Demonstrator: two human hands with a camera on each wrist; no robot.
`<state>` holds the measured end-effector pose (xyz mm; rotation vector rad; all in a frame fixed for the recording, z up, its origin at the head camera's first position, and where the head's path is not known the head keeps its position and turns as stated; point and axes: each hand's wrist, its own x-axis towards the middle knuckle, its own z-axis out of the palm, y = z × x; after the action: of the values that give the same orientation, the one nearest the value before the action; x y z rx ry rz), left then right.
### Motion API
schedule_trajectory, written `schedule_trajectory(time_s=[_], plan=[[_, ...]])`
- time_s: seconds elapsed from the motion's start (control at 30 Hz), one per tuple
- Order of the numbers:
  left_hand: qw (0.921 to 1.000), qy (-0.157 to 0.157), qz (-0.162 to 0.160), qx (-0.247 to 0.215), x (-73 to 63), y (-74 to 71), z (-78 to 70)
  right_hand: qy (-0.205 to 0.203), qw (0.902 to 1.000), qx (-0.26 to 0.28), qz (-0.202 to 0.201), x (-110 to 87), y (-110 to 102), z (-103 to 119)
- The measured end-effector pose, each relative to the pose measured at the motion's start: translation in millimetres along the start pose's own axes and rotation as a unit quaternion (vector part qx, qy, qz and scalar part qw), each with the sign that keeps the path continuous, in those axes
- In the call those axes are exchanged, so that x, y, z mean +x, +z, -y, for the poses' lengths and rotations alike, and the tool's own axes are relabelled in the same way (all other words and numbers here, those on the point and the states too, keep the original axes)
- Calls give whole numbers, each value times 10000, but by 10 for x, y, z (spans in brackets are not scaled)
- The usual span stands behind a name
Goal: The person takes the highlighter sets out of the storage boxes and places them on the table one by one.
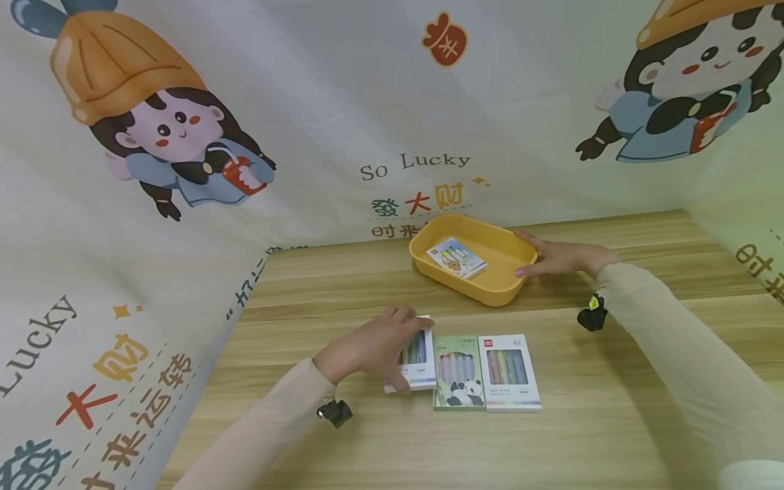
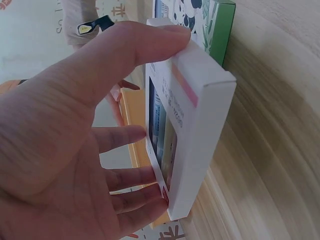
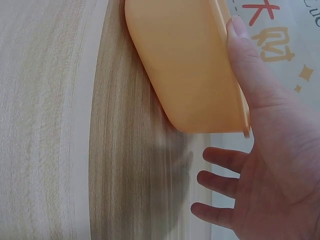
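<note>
1. Grip: my left hand pinches a flat, rectangular white cardboard box with a windowed front, thumb on 1 short end, fingertips at the opposite end. Whether it is lifted clear of the wooden table, I cannot tell.
2. My right hand touches the right end of a yellow, rounded plastic tray, thumb at the rim, fingers extended.
3. Handling, my estimate: box light, fairly stiff at the edges, smooth enough to slip; the window is likely its weak spot. Best hold: the 2 short ends, without squeezing the middle.
4. Just right of the held box: a green cardboard box with a panda print, then a second white windowed box.
5. Inside the tray: a small white printed box.
6. Obstacles: the green box crowds the right side; the tray's raised wall blocks a low path.
</note>
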<state>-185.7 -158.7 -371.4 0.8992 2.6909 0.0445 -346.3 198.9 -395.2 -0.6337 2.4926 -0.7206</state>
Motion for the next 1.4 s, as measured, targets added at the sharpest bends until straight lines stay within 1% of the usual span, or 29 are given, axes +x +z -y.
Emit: schedule_trajectory(time_s=[0.17,0.5,0.9,1.13,1.4], plan=[[9999,-53,48,-100,-11,14,1,11,10000,35,2,5,1,-15],[9999,7,104,-4,-6,73,9,-47,9999,116,11,21,5,-32],[9999,66,80,14,-5,154,26,-29,10000,94,17,20,6,-32],[9998,34,169,-87,-12,170,17,-19,10000,90,12,20,23,-35],[9998,38,174,-81,-8,188,34,-20,9999,100,-2,16,14,-28]])
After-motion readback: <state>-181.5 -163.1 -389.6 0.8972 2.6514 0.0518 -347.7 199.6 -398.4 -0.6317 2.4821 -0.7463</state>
